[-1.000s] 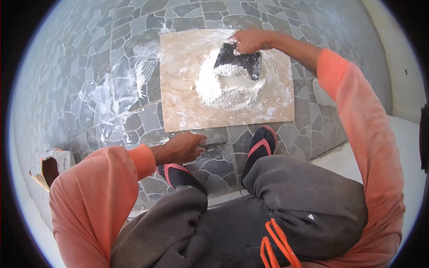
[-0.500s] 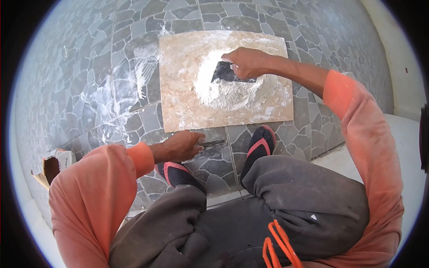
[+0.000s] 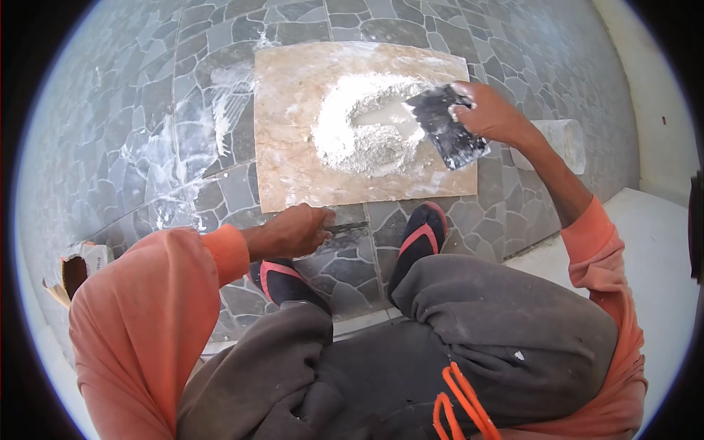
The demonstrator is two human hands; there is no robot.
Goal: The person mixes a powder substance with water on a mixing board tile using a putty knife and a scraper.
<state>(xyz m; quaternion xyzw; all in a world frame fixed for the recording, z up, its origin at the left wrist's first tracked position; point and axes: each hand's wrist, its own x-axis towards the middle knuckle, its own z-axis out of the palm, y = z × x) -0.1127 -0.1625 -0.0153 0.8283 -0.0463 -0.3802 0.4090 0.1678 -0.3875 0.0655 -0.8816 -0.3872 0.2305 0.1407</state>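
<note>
A beige marbled tile [image 3: 290, 158] lies on the floor with a heap of white powder [image 3: 341, 103] on it. The powder forms a ring around a pool of cloudy liquid [image 3: 381, 116]. My right hand [image 3: 480, 110] grips a black flat scraper [image 3: 444, 121], tilted over the heap's right side and smeared with white. Just below the tile's near edge, my left hand [image 3: 297, 231] is closed around what looks like a second dark scraper [image 3: 348, 238], seen nearly edge-on against the dark floor.
Stone-patterned floor tiles [image 3: 132, 139] surround the board, with white smears at its left. A translucent bucket [image 3: 565, 143] stands behind my right forearm. An open box [image 3: 88, 260] sits at far left. My sandalled feet [image 3: 419, 238] are close to the tile's near edge.
My right hand has moved right with the scraper, from the heap's middle to its right side, uncovering the liquid pool. My left hand has hardly moved.
</note>
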